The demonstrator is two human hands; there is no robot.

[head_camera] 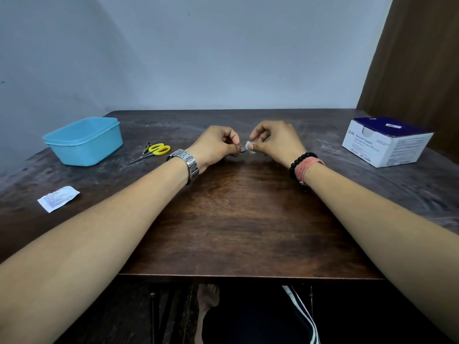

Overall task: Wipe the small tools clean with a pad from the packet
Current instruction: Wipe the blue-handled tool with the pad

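Mid-surface (236, 219), slightly raised: a small metal tool (242, 150) is pinched in the curled fingers of the left hand (216, 147). Only a short grey tip shows past the fingertips; what kind of tool it is cannot be told.

A small white pad (248, 146) is pinched between thumb and fingers of the right hand (275, 142) and is held against the exposed tip. The wipe is judged to be under way on this first tool.

Handling, as judged: the tool is light, stiff and probably slick when wetted, so it is best held by its body, with the end left bare for the pad. The pad is soft, thin and damp; it folds easily and is best pinched at its edge or wrapped round the metal.

Pose: both forearms are stretched forward, converging. The wrists are lifted a little and the knuckles turned up. A metal watch (188, 165) is worn on the left wrist, bead and thread bracelets (305, 165) on the right.

Left of the hands, yellow-handled scissors (159, 149) lie flat, with a dark small tool (147, 148) just beside them, neither being handled. A blue tub (84, 141) stands beyond. A torn packet (58, 198) lies near the left edge. A box of swabs (386, 142) sits far right.
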